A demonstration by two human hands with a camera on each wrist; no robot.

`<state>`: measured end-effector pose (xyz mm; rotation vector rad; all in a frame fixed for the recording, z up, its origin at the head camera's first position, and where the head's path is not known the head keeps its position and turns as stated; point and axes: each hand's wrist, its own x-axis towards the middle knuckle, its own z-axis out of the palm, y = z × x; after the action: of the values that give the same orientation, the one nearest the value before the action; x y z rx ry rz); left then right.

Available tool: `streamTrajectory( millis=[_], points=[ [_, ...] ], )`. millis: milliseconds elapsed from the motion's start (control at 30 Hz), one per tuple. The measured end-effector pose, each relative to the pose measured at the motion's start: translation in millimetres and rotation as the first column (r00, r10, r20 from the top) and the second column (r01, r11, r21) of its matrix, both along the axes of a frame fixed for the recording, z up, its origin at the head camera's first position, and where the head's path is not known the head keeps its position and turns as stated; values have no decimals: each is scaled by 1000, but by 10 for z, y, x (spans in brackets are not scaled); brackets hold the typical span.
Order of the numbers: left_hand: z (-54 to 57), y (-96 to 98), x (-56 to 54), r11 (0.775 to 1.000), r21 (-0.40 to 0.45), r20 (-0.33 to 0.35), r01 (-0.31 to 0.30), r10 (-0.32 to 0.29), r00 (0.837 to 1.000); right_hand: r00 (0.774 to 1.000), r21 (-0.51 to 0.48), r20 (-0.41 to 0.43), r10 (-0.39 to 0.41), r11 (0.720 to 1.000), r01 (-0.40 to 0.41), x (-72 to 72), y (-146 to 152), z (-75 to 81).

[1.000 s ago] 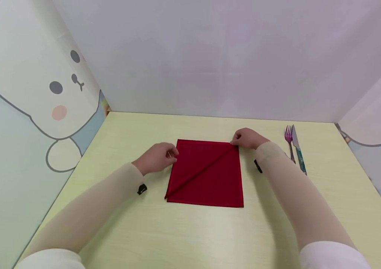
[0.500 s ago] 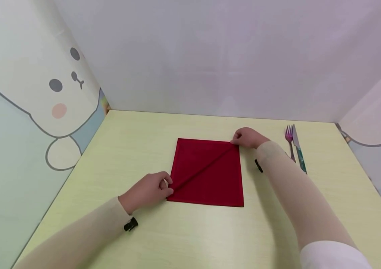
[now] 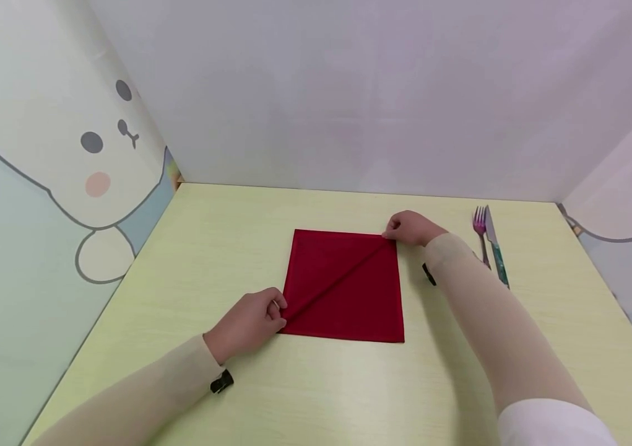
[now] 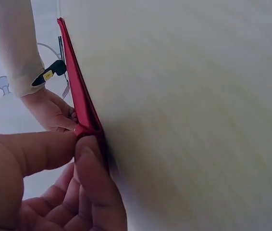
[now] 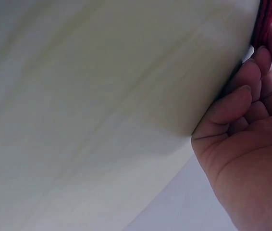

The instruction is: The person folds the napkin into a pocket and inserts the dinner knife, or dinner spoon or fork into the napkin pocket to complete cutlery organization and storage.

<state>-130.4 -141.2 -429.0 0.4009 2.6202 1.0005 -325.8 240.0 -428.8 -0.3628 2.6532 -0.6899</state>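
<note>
Carrying everything here is a pale yellow tabletop (image 3: 226, 229), smooth and faintly grained, with a straight far edge. A red napkin (image 3: 371, 297) lies on it about midway between the side edges, well apart from the far corners. It is square, folded and matte, with hemmed borders and a raised ridge running diagonally between two corners. It looks light, soft and limp, with little to slip or break, though its layers could slide over one another if only the top one is caught. The corners where the ridge ends seem the surest holds, pinched through the stacked layers. The left hand (image 3: 249, 322) has the near left corner between thumb and finger; the right hand (image 3: 413, 228) pinches the far right corner, its other fingers curled in. Towards the tabletop's far right corner, a knife (image 3: 496, 251) with a slim blade and green patterned handle lies close beside a shiny, purplish fork (image 3: 480, 226), probably metal.
</note>
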Motion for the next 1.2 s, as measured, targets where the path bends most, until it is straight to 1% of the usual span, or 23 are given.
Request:
streamTrajectory(
  millis=[67, 233, 333, 533, 600, 700, 767, 833, 933, 967, 1033, 1100, 1133, 1200],
  points=[
    [-4, 2, -17, 1000, -17, 8, -2, 3, 1000, 1000, 1, 0, 0, 1000, 0, -2, 1, -2],
    [-29, 4, -77, 998, -50, 57, -25, 28, 998, 1000, -1, 4, -2, 1000, 2, -3, -2, 0],
    [-39, 8, -104, 998, -63, 71, -30, 34, 997, 1000, 2, 9, -5, 1000, 5, -2, -5, 6],
    [-33, 26, -116, 996, -91, 51, -21, 26, 998, 1000, 1, 8, -4, 1000, 4, 2, -3, 11],
    [-25, 38, -119, 994, -107, 42, -7, 11, 999, 1000, 2, 7, -2, 1000, 2, -1, -1, 8],
    [12, 64, -127, 985, -168, 23, 31, -27, 999, 1000, 3, 7, -2, 1000, 2, -7, -1, 5],
    [83, 105, -152, 971, -233, -2, 52, -54, 999, 1000, 3, 7, 0, 1000, 0, -11, -4, 5],
    [189, 175, -190, 952, -298, -40, 67, -82, 996, 1000, 2, 7, 1, 1000, -1, -11, -6, 8],
    [370, 360, -281, 928, -360, -89, 99, -140, 986, 1000, 3, 8, -1, 1000, 1, -9, -2, 13],
    [415, 442, -321, 918, -377, -104, 122, -172, 980, 1000, 4, 10, -3, 1000, 3, -8, -1, 14],
    [485, 627, -407, 894, -411, -112, 181, -246, 963, 1000, 5, 13, -6, 1000, 6, -6, 0, 16],
    [531, 840, -514, 863, -440, -101, 248, -322, 942, 1000, 6, 16, -7, 1000, 7, -4, -2, 14],
    [542, 948, -575, 845, -454, -91, 283, -361, 928, 1000, 9, 17, -9, 1000, 9, -6, -5, 9],
    [547, 1158, -699, 800, -486, -75, 352, -440, 895, 1000, 12, 15, -6, 1000, 6, -9, -12, 4]
  ],
)
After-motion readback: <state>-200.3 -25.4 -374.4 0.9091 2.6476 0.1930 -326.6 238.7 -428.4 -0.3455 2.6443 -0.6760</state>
